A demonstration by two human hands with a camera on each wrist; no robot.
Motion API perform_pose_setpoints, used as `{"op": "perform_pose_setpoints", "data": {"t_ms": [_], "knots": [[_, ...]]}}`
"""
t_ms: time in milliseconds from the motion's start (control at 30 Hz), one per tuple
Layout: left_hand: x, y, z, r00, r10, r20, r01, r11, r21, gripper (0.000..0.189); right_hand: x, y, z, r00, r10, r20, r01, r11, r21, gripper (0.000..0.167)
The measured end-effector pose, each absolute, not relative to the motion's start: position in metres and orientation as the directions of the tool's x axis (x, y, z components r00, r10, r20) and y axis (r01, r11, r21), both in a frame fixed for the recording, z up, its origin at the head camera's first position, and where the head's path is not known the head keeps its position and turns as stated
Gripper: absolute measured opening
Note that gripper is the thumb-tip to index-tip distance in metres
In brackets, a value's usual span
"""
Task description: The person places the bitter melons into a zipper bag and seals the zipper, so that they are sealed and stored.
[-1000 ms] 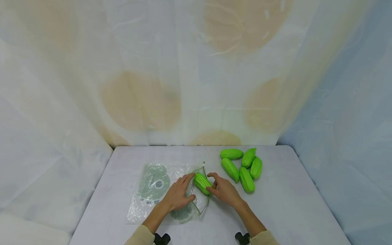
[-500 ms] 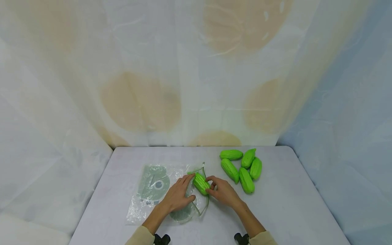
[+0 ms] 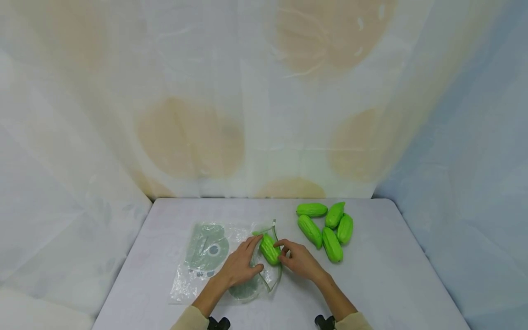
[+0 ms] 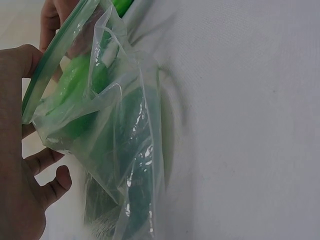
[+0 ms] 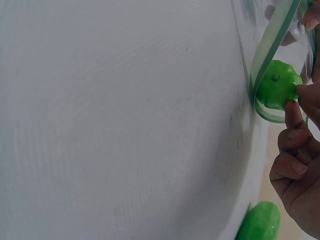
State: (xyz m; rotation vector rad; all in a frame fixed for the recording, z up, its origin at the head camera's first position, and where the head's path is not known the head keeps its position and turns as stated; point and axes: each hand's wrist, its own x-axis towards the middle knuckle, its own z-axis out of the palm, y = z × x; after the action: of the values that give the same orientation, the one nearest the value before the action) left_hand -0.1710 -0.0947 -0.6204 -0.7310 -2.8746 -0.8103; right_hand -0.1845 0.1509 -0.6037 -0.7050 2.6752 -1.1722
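The left hand point(image 3: 239, 263), fingers extended, touches a clear, green-rimmed plastic bag point(image 3: 208, 250) inside the left edge of the white worktop point(image 3: 387, 284); the right hand point(image 3: 301, 262) pinches a ridged green gourd point(image 3: 269, 250).

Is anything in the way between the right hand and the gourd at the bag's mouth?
Nothing visible: the right hand touches the exposed end of the green gourd directly; the clear bag's rim lies beside, not between.
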Motion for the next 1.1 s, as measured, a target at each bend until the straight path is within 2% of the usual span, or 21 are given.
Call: {"op": "perform_pose_setpoints", "data": {"t_ms": [300,1100], "knots": [[-0.17,-0.094,-0.616,-0.881,0.435,0.184,0.465,0.731,0.499,0.083,-0.185,0.147,-0.604,-0.873,-0.478,0.094,-0.41,0.617,-0.672,0.03],[-0.17,-0.096,-0.616,-0.876,0.448,0.177,0.472,0.726,0.5,0.084,-0.183,0.137,-0.6,-0.867,-0.498,0.027,-0.362,0.591,-0.721,0.031]]}}
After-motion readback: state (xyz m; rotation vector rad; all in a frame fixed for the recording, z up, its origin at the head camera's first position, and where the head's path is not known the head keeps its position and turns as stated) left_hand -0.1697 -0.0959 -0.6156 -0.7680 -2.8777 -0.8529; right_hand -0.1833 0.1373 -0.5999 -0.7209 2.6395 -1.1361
